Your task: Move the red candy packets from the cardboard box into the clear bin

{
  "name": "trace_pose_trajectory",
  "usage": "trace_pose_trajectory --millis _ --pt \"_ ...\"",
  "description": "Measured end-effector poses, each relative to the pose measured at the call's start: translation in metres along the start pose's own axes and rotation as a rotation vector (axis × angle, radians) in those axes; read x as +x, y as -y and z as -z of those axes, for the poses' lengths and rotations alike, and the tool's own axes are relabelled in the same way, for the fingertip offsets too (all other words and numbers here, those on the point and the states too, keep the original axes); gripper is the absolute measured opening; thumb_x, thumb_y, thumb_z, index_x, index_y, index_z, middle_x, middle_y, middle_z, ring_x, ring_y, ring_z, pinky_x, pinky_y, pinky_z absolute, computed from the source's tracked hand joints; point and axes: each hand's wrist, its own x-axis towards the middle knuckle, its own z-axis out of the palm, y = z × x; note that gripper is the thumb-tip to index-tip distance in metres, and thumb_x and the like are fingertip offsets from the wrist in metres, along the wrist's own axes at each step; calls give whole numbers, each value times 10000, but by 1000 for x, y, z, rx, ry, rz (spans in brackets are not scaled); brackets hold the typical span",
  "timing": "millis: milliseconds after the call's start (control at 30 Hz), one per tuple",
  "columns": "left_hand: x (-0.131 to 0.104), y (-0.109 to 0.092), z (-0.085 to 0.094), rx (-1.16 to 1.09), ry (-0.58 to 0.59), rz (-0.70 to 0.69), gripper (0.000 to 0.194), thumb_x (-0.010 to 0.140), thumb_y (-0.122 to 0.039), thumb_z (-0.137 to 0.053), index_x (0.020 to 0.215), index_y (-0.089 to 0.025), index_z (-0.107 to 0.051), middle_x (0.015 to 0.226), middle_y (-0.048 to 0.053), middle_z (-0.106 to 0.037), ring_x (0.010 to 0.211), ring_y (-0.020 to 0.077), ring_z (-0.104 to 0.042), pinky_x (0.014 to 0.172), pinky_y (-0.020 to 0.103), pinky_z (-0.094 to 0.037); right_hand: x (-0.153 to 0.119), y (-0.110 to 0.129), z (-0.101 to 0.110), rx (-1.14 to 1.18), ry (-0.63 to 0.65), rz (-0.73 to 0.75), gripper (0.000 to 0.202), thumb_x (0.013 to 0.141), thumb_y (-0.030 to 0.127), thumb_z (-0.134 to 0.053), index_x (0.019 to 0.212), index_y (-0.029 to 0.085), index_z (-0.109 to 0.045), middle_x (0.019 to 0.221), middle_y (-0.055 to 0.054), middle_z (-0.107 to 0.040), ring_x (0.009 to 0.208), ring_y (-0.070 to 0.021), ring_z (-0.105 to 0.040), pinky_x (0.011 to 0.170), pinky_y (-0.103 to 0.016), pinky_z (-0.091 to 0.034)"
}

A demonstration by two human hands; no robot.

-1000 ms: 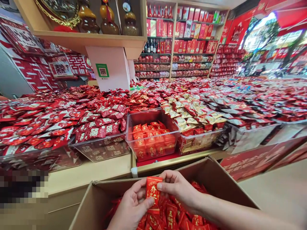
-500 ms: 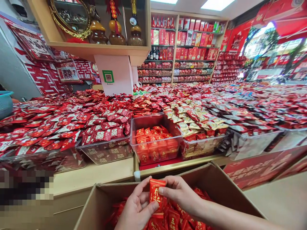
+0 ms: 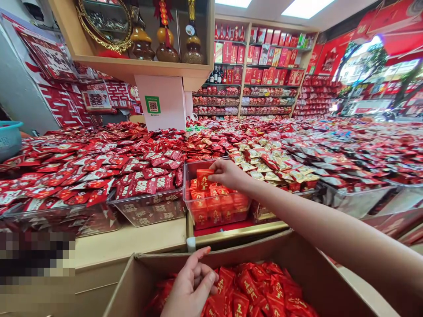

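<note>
Between the thumb and fingers of my right hand [image 3: 228,176] is a red candy packet [image 3: 204,178] with gold characters. It is held upright at the top left of a clear plastic bin [image 3: 216,204], over similar red packets standing in rows. My left hand [image 3: 193,281] hovers above the cardboard box [image 3: 158,266], fingers loosely curled and apart from the thumb, with nothing seen in it. Loose red packets [image 3: 247,288] fill the box below and beside that hand.
Bins heaped with wrapped sweets flank the clear bin: dark red packets [image 3: 148,182] left, gold and white ones [image 3: 264,160] right. A white panel with a QR code [image 3: 161,103] stands behind. A wooden cabinet [image 3: 139,64] overhangs the left side.
My right hand has moved forward and up from the cardboard box to the clear bin, carrying the red packet. My left hand has let go of it and stayed over the box.
</note>
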Motion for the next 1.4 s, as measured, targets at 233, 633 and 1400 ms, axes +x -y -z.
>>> trace_pose_trajectory --millis 233,633,1400 --pt "2 5 2 110 25 6 354 689 -281 -522 1025 -183 -464 602 -48 -515 545 131 -522 581 277 -411 19 -19 -23 -55 287 -128 155 534 87 -600 616 127 -475 451 60 -479 421 -61 -468 432 -185 -370" --pt "2 5 2 233 53 -29 278 702 -253 -496 969 -179 -509 599 -46 -504 561 141 -531 604 287 -417 13 -14 -22 -55 273 -250 107 676 109 -499 716 150 -409 524 42 -499 433 -59 -481 422 -162 -375" --pt "-4 -23 6 -370 -10 -14 369 603 -197 -675 956 -199 -565 804 19 -692 761 199 -620 628 258 -510 -118 0 -72 152 250 -37 178 687 195 -508 830 187 -401 684 27 -503 585 -76 -469 484 -170 -363"
